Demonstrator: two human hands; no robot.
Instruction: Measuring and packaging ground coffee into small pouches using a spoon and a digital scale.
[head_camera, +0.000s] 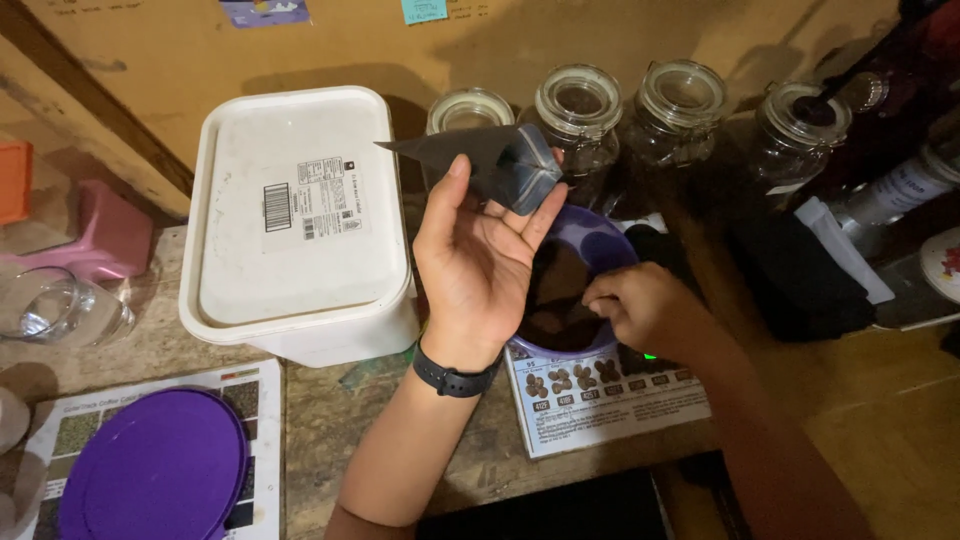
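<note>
We hold a dark folded pouch (495, 160) up in our left hand (478, 262), palm turned toward us, the thumb and fingers (545, 212) closed on its thicker right end. Its long axis runs nearly level across the view, and the thin, pointed end aims left, toward the white lidded tub (297, 215); the bulkier, folded end sits to the right against our fingertips. The pouch hangs above the counter (320, 420), just over the rim of the purple bowl (590, 245) and in front of the row of glass jars (580, 105). Our right hand (640, 305) reaches down into the bowl, its fingers curled together over the dark contents; we cannot tell whether they pinch anything. A black band (452, 380) circles our left wrist. The bowl stands on a printed sheet (600, 400) showing small pictures of brown beans. At the lower left a purple lid (155, 470) lies on another printed sheet, and a clear glass (55, 310) stands near a pink object (95, 240) at the far left.
</note>
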